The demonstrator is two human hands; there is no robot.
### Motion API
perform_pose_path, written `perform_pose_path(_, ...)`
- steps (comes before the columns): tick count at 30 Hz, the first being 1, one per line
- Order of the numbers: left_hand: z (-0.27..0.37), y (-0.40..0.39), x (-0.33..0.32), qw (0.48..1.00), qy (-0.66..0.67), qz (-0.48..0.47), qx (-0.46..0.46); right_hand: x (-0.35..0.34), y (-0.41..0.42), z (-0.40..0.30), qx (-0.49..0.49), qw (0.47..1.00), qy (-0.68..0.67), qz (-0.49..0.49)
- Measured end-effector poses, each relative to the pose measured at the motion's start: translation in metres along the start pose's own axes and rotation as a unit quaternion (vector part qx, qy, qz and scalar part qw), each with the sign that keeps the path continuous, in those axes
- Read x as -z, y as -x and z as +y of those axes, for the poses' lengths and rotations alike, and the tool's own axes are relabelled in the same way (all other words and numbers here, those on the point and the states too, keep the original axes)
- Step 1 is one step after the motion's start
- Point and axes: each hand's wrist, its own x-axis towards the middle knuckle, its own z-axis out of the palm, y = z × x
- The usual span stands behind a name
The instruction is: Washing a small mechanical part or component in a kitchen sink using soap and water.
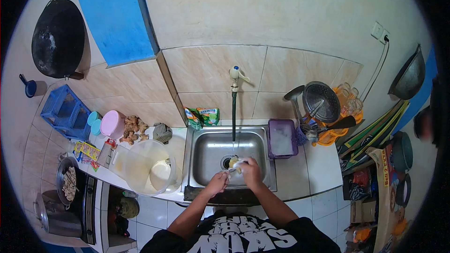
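Observation:
Both hands are over the stainless steel sink (207,154), close to its front edge. My left hand (218,182) is closed around a slim, pale utensil, its kind too small to tell. With my right hand (252,174) I grip a soft yellow and whitish piece, like a scrubbing sponge (233,162), partly hidden by the fingers. The two held things meet between my hands, just in front of the drain (226,162). Above the bowl, a dark green hose (234,116) hangs from the wall tap (235,73). What looks like a thin stream of water falls below its end.
Left of the sink stand a translucent plastic tub (135,179), ginger roots (132,128) and a pink container (111,124). A purple basin (282,138) borders the sink's right rim. Beyond it, an orange basket (332,137) holds glasses and utensils. A pan (66,182) sits far left.

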Motion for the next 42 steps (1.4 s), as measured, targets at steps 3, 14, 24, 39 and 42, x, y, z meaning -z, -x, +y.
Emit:
perform_pose_path(3,0.01,0.003,-0.005,0.998,0.059,-0.013,0.012,-0.014,-0.006,-0.002,-0.081,0.983,-0.119,0.116)
perform_pose_path(14,0.005,0.002,0.001,0.972,-0.194,0.005,-0.132,-0.034,-0.007,0.031,-0.161,0.935,-0.259,0.181)
perform_pose_path(24,0.008,0.005,-0.006,0.9,-0.371,0.088,-0.21,-0.007,-0.024,-0.004,-0.311,0.93,-0.194,-0.024)
perform_pose_path(39,-0.015,-0.079,0.005,0.967,-0.055,0.101,-0.227,0.115,-0.053,0.09,-0.289,0.909,0.297,0.053)
perform_pose_path(42,0.023,-0.084,-0.019,0.985,0.039,0.11,-0.125,0.091,-0.033,0.106,-0.162,0.889,0.41,0.125)
